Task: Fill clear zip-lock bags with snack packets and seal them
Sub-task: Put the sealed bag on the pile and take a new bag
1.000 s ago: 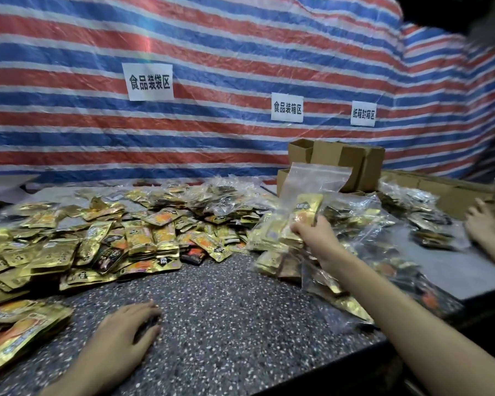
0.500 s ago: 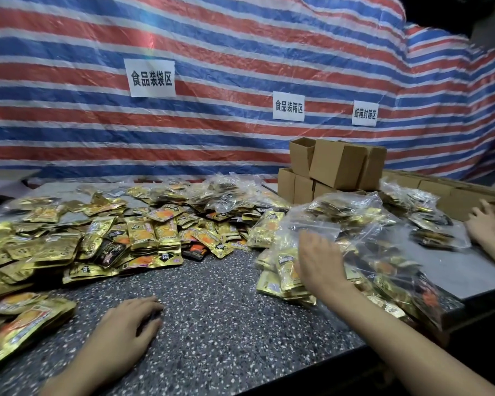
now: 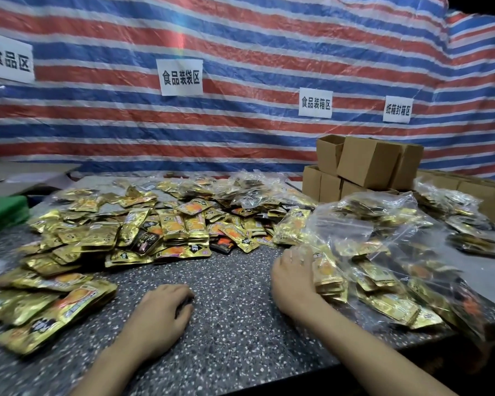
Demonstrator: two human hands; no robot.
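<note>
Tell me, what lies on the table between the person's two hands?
Nothing but bare speckled tabletop separates the left hand from the right hand, as seen in the head view.

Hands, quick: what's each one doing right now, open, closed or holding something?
Left hand: open, resting on the table, holding nothing.
Right hand: on a filled zip-lock bag; whether it has a grip cannot be told.

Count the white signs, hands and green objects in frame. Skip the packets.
White signs: 4 (the leftmost is cut off by the frame edge)
Hands: 2, left hand and right hand
Green object: 1
Total: 7
</note>
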